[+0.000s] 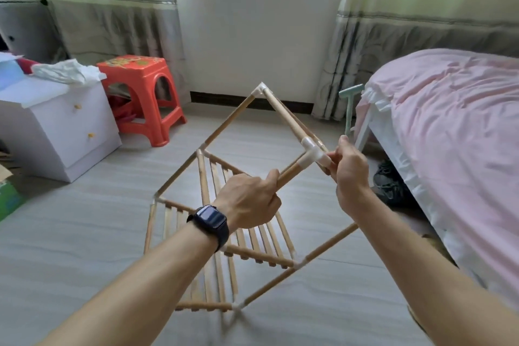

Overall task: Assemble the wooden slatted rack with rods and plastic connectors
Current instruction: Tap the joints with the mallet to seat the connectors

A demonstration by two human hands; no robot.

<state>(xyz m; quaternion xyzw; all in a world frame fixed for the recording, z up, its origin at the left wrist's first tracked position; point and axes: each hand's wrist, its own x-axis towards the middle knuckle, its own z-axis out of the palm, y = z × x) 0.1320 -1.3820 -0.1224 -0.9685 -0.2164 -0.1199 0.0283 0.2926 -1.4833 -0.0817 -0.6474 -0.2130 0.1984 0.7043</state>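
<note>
While the half-built rack [254, 247] hung tilted on one corner over the middle of the floor [84, 233], between the orange stool [143, 84] and the bed [449, 121], the left hand [250, 202] was curled tight round a wooden rod [289, 173] just below a white plastic connector [311, 154]. The right hand [351, 168] pinched that connector from its other side, fingers bent.

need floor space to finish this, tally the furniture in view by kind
wooden rack: 1
red stool: 1
white drawer cabinet: 1
bed: 1
total: 4
</note>
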